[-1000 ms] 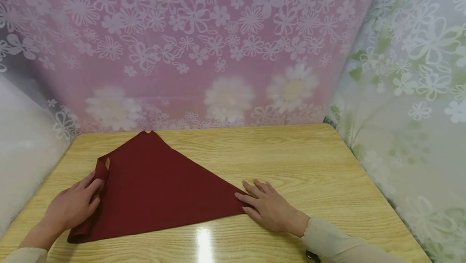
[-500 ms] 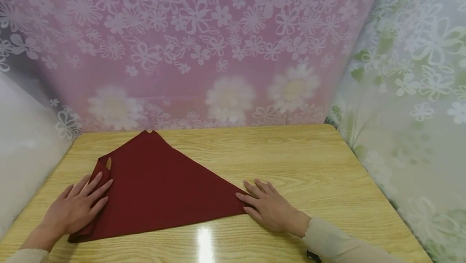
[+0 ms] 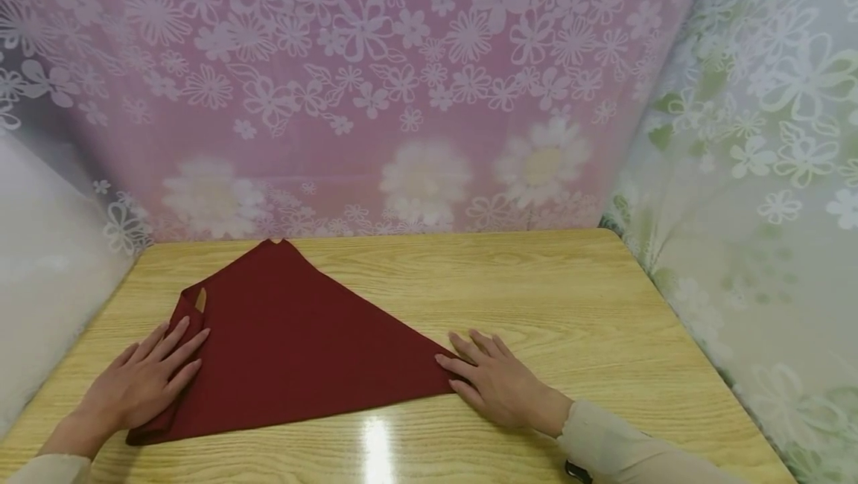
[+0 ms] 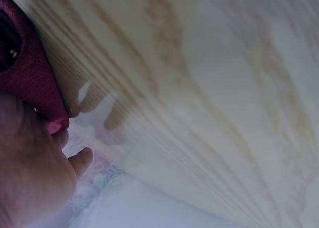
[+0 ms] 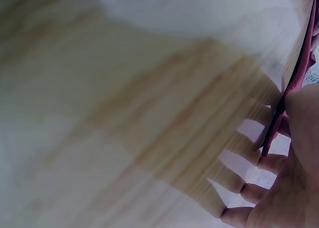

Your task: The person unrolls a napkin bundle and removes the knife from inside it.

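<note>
A dark red cloth (image 3: 288, 342) lies on the table, folded to a rough triangle with its peak at the far edge. Its left side is turned over in a flap, and a small tan patch shows at the flap's upper end. My left hand (image 3: 137, 387) rests flat on that flap with fingers spread. At the pointed right corner, my right hand (image 3: 499, 383) touches the cloth with outstretched fingertips. In the left wrist view the rolled cloth edge (image 4: 35, 73) sits beside the hand. The right wrist view shows the cloth's thin edge (image 5: 294, 83) under the fingers.
The wood-grain table (image 3: 536, 283) reaches back to a pink floral curtain (image 3: 402, 97). A pale floral curtain (image 3: 757, 246) hangs along the right side, and a white sheet (image 3: 53, 268) along the left. A small black object (image 3: 578, 471) shows beneath the right sleeve.
My left hand has gone from curled fingers at the cloth's left fold to lying flat, spread over it, and the flap is pressed lower. The right hand has stayed in place.
</note>
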### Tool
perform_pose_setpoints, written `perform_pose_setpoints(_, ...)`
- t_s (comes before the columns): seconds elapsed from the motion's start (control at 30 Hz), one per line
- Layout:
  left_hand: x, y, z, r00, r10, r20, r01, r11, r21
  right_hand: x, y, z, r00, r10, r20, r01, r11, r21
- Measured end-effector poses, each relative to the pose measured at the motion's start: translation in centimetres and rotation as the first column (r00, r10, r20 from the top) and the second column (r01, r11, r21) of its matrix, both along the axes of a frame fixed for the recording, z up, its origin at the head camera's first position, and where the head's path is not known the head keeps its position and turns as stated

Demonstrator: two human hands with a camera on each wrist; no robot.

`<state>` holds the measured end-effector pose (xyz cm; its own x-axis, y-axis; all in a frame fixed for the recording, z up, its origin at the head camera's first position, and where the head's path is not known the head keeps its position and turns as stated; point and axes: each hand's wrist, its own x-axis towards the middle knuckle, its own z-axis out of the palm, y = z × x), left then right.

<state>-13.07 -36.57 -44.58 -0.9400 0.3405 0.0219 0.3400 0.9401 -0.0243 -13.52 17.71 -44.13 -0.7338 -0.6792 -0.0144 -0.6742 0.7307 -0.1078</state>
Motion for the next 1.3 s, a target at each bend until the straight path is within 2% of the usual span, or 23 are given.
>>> perform_pose_setpoints(0.17,-0.25,0.05,0.03,1.0,0.001,0.0,-0.001,1.0,0.002,-0.06,0.09,0.07,1.0,0.002,-0.008,-0.002,1.0,-0.004)
perform_pose_setpoints(0.4,-0.32,0.16,0.06,0.999,0.023,0.041,-0.024,0.999,0.025,-0.14,0.12,0.11,1.0,0.003,-0.003,-0.003,1.0,-0.009)
perform_pose_setpoints(0.63,-0.26,0.13,0.11,1.0,0.004,0.013,-0.005,1.0,0.019,-0.12,0.1,0.21,1.0,0.004,0.005,-0.004,1.0,-0.013)
perform_pose_setpoints(0.9,-0.28,0.14,-0.05,0.998,0.033,0.054,-0.034,0.999,0.028,-0.16,0.06,0.41,1.0,0.007,0.019,-0.007,1.0,-0.005)
perform_pose_setpoints(1.3,-0.12,0.1,-0.2,0.999,0.028,0.041,-0.03,0.999,0.041,0.03,0.05,0.4,0.999,-0.005,0.043,0.005,1.0,0.004)
